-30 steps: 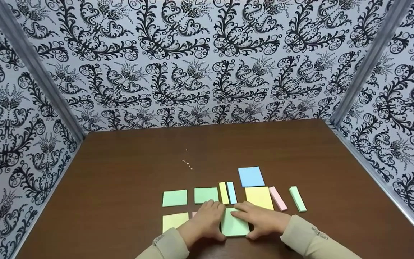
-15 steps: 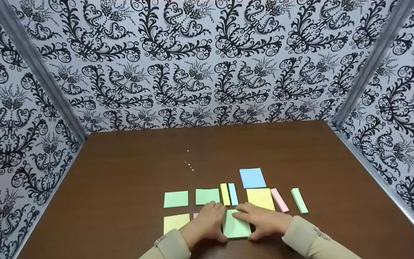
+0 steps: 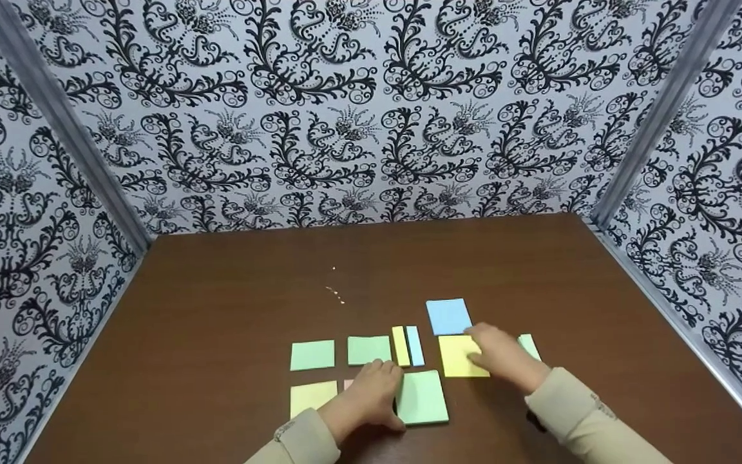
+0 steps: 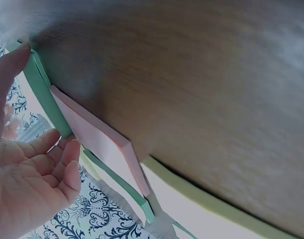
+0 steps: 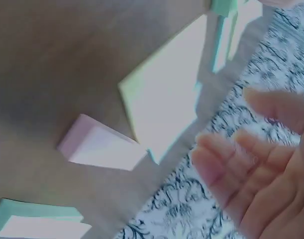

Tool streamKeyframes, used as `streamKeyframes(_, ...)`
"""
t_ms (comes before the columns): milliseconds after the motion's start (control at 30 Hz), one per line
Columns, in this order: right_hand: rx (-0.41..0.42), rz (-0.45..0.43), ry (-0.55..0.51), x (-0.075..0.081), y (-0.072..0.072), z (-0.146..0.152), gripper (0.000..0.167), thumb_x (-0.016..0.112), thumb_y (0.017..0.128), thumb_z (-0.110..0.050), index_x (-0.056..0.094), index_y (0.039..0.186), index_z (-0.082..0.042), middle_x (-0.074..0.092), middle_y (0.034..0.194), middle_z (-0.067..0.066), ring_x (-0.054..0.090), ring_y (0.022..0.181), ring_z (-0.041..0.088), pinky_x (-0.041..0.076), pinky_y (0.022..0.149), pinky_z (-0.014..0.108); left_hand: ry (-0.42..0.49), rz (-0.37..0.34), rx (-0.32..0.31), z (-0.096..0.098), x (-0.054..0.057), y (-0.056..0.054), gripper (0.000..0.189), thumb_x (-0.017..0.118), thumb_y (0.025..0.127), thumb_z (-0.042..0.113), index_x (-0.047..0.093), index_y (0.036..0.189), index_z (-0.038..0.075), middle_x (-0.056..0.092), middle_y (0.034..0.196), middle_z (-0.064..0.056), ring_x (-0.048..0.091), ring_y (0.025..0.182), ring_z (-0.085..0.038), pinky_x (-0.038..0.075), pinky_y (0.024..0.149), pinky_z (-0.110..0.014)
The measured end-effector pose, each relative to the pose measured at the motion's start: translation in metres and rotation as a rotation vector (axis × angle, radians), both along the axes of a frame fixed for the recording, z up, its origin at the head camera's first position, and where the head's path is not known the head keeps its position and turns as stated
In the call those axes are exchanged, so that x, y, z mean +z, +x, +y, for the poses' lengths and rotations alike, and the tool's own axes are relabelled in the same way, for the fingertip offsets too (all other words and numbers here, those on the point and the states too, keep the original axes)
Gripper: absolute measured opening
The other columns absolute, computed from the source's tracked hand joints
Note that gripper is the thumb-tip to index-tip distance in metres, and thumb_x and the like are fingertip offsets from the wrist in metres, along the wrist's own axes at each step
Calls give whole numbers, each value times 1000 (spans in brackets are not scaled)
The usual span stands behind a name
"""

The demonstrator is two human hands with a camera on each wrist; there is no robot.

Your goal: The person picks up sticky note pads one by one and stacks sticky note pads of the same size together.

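Observation:
My left hand (image 3: 371, 393) holds the left side of a light green sticky note pad (image 3: 424, 398), its thumb by the near corner and its fingers by the far one. In the left wrist view this pad's green edge (image 4: 42, 92) lies between thumb and index finger. My right hand (image 3: 503, 353) hovers over the right part of a yellow sticky note pad (image 3: 455, 364), with relaxed fingers and nothing held, as the right wrist view shows. It hides a narrow pink sticky note pad (image 5: 102, 144) from the head view. A narrow green pad (image 3: 529, 346) is partly behind the wrist.
A blue pad (image 3: 449, 316) lies beyond the yellow one. Narrow yellow (image 3: 400, 346) and blue (image 3: 415, 346) pads stand side by side. Leftward are two green pads (image 3: 312, 355) (image 3: 369, 350), a pale yellow pad (image 3: 313, 398) and a pink pad (image 4: 99, 134). Patterned walls (image 3: 358, 129) enclose the table.
My right hand has left the light green pad and moved right and away, over the yellow pad and narrow pink pad. My left hand has stayed at the light green pad.

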State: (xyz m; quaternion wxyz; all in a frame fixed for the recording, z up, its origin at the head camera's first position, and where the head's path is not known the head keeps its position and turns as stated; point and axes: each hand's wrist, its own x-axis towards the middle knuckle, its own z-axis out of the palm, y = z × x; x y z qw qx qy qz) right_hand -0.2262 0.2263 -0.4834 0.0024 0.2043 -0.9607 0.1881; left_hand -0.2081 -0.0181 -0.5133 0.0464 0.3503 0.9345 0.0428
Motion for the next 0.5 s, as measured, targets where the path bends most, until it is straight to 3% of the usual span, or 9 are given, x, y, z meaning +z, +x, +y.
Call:
streamKeyframes(100,-103,1,30,-8,5,-8,24,69,71,-1,59,88,13,59,85,22,57,78,35,47,70,48,-24,7,13,1,1,0,73,78,58,55,50,107,9,52,103,-3,45,86,-16,40,83,-31)
streamKeyframes(233,-108,90,137,-28,14,-18,21,72,69,-8,54,71,2,51,68,15,50,66,31,44,61,46,-39,-1,16,3,5,2,72,78,57,54,50,105,9,51,102,-2,45,86,-16,39,82,-30)
streamKeyframes(433,-30,196,207,-43,16,-24,23,69,75,-11,65,90,5,55,71,18,52,66,34,44,62,46,-38,1,23,3,7,2,71,79,56,53,50,104,9,52,100,-2,45,85,-17,40,81,-30)
streamKeyframes(500,-2,198,196,-42,16,-23,18,69,75,-11,66,86,3,54,68,15,51,61,29,42,54,42,-37,4,26,3,7,2,71,80,56,53,50,103,9,51,99,-2,46,85,-17,40,81,-30)
